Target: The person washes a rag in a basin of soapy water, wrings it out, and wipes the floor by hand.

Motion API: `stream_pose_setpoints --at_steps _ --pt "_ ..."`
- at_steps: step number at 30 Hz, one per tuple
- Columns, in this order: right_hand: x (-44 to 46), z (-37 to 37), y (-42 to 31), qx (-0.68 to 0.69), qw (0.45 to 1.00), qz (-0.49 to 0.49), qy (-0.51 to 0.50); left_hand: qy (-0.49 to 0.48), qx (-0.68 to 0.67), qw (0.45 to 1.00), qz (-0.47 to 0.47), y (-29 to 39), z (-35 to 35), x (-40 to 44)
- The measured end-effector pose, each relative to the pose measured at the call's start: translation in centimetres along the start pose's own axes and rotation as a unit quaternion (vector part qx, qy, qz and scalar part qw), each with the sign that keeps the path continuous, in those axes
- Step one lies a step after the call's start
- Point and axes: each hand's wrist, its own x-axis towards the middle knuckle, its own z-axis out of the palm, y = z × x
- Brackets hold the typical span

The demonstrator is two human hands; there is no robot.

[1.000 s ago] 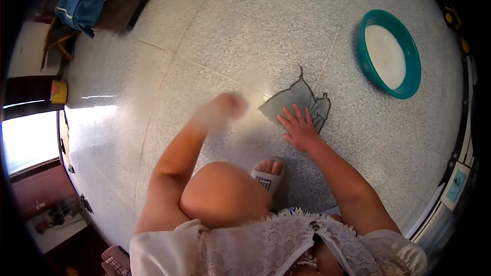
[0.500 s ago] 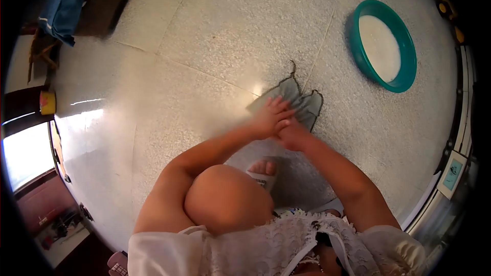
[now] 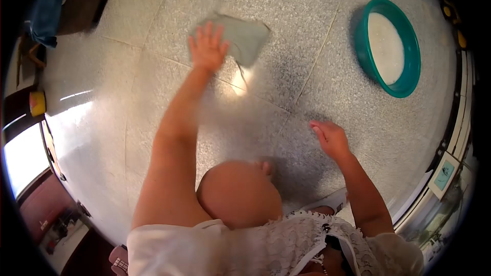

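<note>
A grey-green cloth lies spread on the speckled floor ahead of me. On its left end rests my left hand, palm down with the fingers spread. My right hand is curled closed above the floor, nearer my body and to the right, apart from the cloth; nothing shows in it. To the upper right stands a green basin with whitish liquid in it.
My bent knee is at the bottom centre. Dark furniture with a blue cloth stands at the upper left, above a yellow container. A pale frame runs along the right edge.
The cloth has moved forward and left with my left hand on it. My right hand has come off the cloth, moved right and closed. The hands were together half a second ago.
</note>
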Motion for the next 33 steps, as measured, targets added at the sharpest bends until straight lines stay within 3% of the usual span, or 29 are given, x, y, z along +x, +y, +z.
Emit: stream_pose_setpoints --at_steps 3,7,10,13,14,17,18,23,28,33 --pt "-0.8 0.8 0.3 0.022 1.000 0.014 -0.002 -0.023 -0.043 0.992 -0.115 -5.3 0.3 0.2" --pt "-1.0 3.5 -0.7 0.050 0.998 0.021 -0.009 -0.079 0.054 0.990 -0.106 -2.4 0.7 -5.1" --pt "-1.2 4.7 -1.4 0.060 0.997 0.007 -0.044 -0.101 0.060 0.993 0.006 4.2 -1.5 -12.0" --pt "-0.6 5.4 -2.5 0.045 0.996 -0.026 -0.076 -0.058 -0.134 0.982 0.115 10.8 -2.1 -19.9" --pt "-0.5 5.6 -2.7 0.036 0.995 -0.041 -0.085 -0.114 -0.139 0.974 0.140 12.3 -3.4 -21.4" --pt "-0.3 5.0 -3.6 0.034 0.995 -0.023 -0.092 -0.063 -0.168 0.971 0.161 11.9 -2.5 -22.4" --pt "-0.6 4.5 -3.7 0.030 0.996 -0.012 -0.087 -0.144 -0.147 0.968 0.147 11.2 -3.8 -21.1" --pt "-1.6 2.0 -2.4 0.043 0.998 0.009 -0.044 -0.120 -0.032 0.992 -0.033 2.3 -2.9 -14.1" --pt "-3.6 0.5 -1.5 0.015 0.999 0.024 -0.043 -0.156 -0.094 0.968 -0.172 -4.1 -2.7 -12.3" --pt "-4.8 3.0 -0.4 -0.014 0.999 0.007 -0.049 -0.217 -0.035 0.967 -0.127 0.7 -2.6 -20.8"
